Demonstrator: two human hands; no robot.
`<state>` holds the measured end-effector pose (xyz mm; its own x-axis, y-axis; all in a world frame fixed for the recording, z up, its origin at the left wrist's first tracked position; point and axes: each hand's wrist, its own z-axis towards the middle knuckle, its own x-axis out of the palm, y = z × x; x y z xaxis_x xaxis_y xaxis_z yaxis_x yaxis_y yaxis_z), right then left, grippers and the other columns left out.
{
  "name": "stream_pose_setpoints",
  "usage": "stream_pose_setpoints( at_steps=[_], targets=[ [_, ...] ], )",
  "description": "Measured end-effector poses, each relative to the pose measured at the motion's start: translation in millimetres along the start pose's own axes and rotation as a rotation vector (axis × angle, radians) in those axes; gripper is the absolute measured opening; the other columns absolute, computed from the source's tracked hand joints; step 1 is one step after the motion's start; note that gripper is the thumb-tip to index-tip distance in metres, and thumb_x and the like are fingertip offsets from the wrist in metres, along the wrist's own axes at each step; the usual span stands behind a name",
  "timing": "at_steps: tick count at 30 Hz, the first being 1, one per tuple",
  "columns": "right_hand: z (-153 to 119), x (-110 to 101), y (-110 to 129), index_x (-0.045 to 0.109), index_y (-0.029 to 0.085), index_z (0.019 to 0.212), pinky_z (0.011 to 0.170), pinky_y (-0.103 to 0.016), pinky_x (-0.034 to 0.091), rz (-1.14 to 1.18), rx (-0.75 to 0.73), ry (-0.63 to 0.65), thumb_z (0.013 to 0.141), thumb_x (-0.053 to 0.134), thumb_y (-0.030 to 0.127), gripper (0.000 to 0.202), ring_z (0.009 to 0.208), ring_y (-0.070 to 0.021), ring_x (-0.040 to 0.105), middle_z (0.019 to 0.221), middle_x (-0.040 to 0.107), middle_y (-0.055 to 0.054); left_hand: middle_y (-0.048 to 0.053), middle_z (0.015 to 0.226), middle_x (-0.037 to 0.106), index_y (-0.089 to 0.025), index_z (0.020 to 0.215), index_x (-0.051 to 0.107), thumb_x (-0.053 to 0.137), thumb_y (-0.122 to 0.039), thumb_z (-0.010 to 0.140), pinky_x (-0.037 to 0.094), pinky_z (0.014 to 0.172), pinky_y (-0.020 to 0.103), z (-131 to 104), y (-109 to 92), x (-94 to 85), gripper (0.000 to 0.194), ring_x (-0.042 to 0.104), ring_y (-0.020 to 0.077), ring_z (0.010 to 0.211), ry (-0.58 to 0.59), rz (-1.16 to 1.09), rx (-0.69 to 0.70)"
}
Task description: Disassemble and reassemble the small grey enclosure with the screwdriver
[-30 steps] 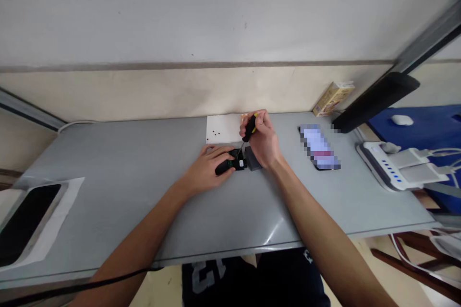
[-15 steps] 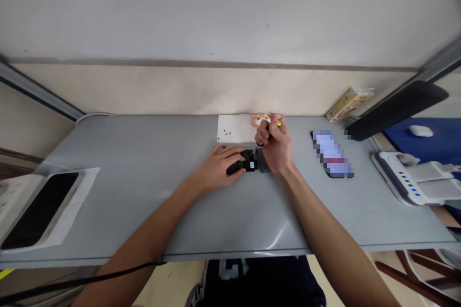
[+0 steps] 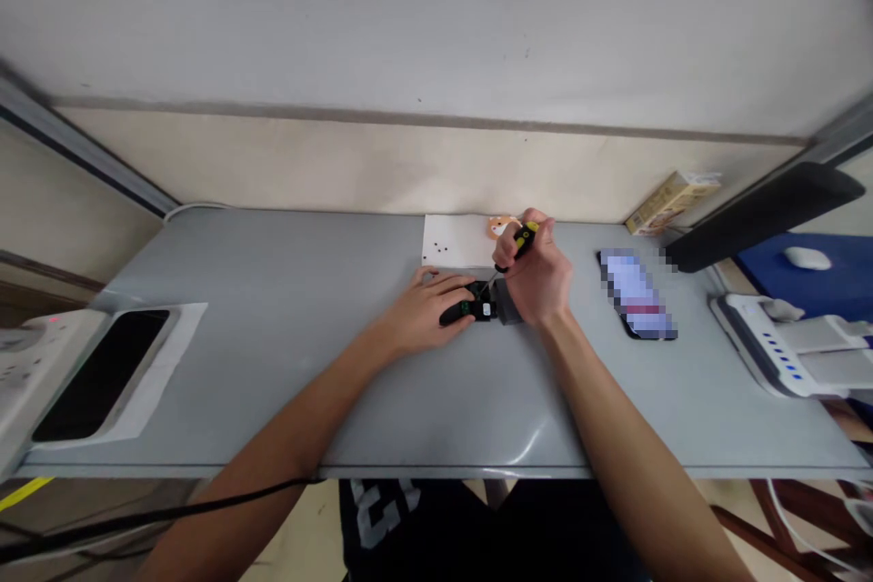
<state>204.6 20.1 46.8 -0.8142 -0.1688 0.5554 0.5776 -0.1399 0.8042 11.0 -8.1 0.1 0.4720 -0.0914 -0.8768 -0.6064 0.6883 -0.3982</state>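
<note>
My right hand [image 3: 542,277] is closed round a black and yellow screwdriver [image 3: 525,238], its thin shaft slanting down and left to a small black device [image 3: 484,309] with green circuit board parts. My left hand [image 3: 429,314] is wrapped against the device's left side, pressing it to the grey table. A dark grey block [image 3: 508,303] lies against the device's right side, partly under my right hand. Behind the hands is a white sheet [image 3: 464,241] with several tiny dark screws [image 3: 438,247]. An orange and white round thing [image 3: 501,226] sits at the sheet's right end.
A phone [image 3: 637,296] with a lit screen lies to the right, near a power strip [image 3: 770,346] and a small box [image 3: 672,202]. At the left, a dark-screened phone [image 3: 102,373] rests on paper beside a white socket unit [image 3: 41,364]. A black cable [image 3: 225,502] crosses my left forearm.
The view has shifted slightly. My right hand has turned, so the screwdriver's handle now shows between thumb and fingers. My left hand keeps its hold on the device.
</note>
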Motion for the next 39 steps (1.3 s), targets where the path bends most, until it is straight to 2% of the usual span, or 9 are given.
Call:
stream_pose_setpoints(
  at_steps=[3,9,14,19,24,26,29,34,39],
  targets=[
    [0.0,-0.4,0.9,0.044,0.027,0.086,0.054,-0.027,0.038,-0.033,0.002,-0.053,0.096,0.058,0.056,0.034,0.054,-0.0124,0.036,0.066,0.033,0.005,0.005,0.144,0.062,-0.026,0.113,0.066,0.06,-0.036,0.098,0.029,0.117,0.05,0.5,1.3,1.1,0.019,0.058,0.0252,0.133,0.009,-0.008,-0.007],
    [5.8,-7.5,-1.1,0.052,0.026,0.09,0.064,-0.029,0.047,-0.006,0.009,0.005,0.095,0.058,0.055,0.03,0.066,-0.0132,0.049,0.078,0.049,0.001,0.005,0.142,0.063,-0.026,0.114,0.068,0.06,-0.036,0.098,0.032,0.116,0.049,0.9,0.8,-0.3,0.02,0.059,0.025,0.131,-0.008,-0.01,-0.006],
    [3.6,-6.3,1.3,0.051,0.026,0.09,0.062,-0.03,0.044,0.024,0.03,0.029,0.099,0.05,0.057,0.032,0.06,-0.0137,0.041,0.071,0.04,0.002,0.005,0.143,0.063,-0.026,0.114,0.067,0.061,-0.035,0.097,0.033,0.114,0.049,1.1,0.1,-3.2,0.02,0.059,0.0253,0.132,-0.006,0.005,0.008],
    [0.4,-3.3,2.1,0.048,0.028,0.091,0.059,-0.029,0.042,0.011,0.014,0.01,0.096,0.058,0.052,0.027,0.059,-0.0142,0.04,0.07,0.042,0.003,0.005,0.144,0.063,-0.028,0.114,0.068,0.059,-0.035,0.098,0.033,0.115,0.05,1.7,-0.4,-4.8,0.02,0.059,0.0257,0.132,0.011,0.011,-0.002],
    [4.2,-3.0,1.3,0.051,0.028,0.092,0.065,-0.03,0.047,-0.026,0.028,0.007,0.095,0.054,0.064,0.037,0.067,-0.0158,0.049,0.076,0.051,0.0,0.005,0.144,0.062,-0.027,0.113,0.068,0.058,-0.035,0.098,0.034,0.115,0.05,2.0,-0.8,-4.9,0.019,0.059,0.0249,0.131,0.014,0.003,-0.006],
    [4.8,-2.4,1.8,0.052,0.028,0.091,0.061,-0.029,0.046,-0.023,0.05,0.009,0.095,0.047,0.069,0.042,0.063,-0.0152,0.046,0.072,0.046,0.001,0.005,0.143,0.063,-0.027,0.113,0.067,0.058,-0.035,0.099,0.034,0.115,0.05,2.1,-0.9,-4.6,0.019,0.059,0.025,0.131,0.016,0.006,-0.006],
    [3.2,-0.4,2.6,0.053,0.027,0.089,0.055,-0.028,0.042,0.001,0.061,0.018,0.097,0.043,0.069,0.043,0.057,-0.014,0.037,0.068,0.039,0.002,0.005,0.143,0.063,-0.027,0.115,0.066,0.058,-0.036,0.099,0.033,0.115,0.049,2.2,-1.1,-3.8,0.02,0.059,0.0246,0.132,0.014,0.007,-0.016],
    [-0.9,4.9,0.4,0.055,0.027,0.086,0.053,-0.027,0.04,0.033,-0.001,0.05,0.099,0.045,0.064,0.041,0.057,-0.0132,0.036,0.067,0.038,0.002,0.006,0.14,0.065,-0.026,0.123,0.06,0.059,-0.036,0.098,0.028,0.118,0.049,1.7,-1.5,-2.5,0.027,0.059,0.0247,0.131,0.016,-0.014,-0.044],
    [-1.4,6.6,0.7,0.052,0.027,0.084,0.052,-0.028,0.04,-0.034,0.051,0.007,0.097,0.043,0.069,0.045,0.055,-0.0138,0.035,0.066,0.038,0.002,0.005,0.14,0.065,-0.027,0.127,0.058,0.059,-0.037,0.097,0.028,0.119,0.05,1.5,-1.7,-2.8,0.032,0.058,0.026,0.132,0.029,-0.033,-0.065]
  ],
)
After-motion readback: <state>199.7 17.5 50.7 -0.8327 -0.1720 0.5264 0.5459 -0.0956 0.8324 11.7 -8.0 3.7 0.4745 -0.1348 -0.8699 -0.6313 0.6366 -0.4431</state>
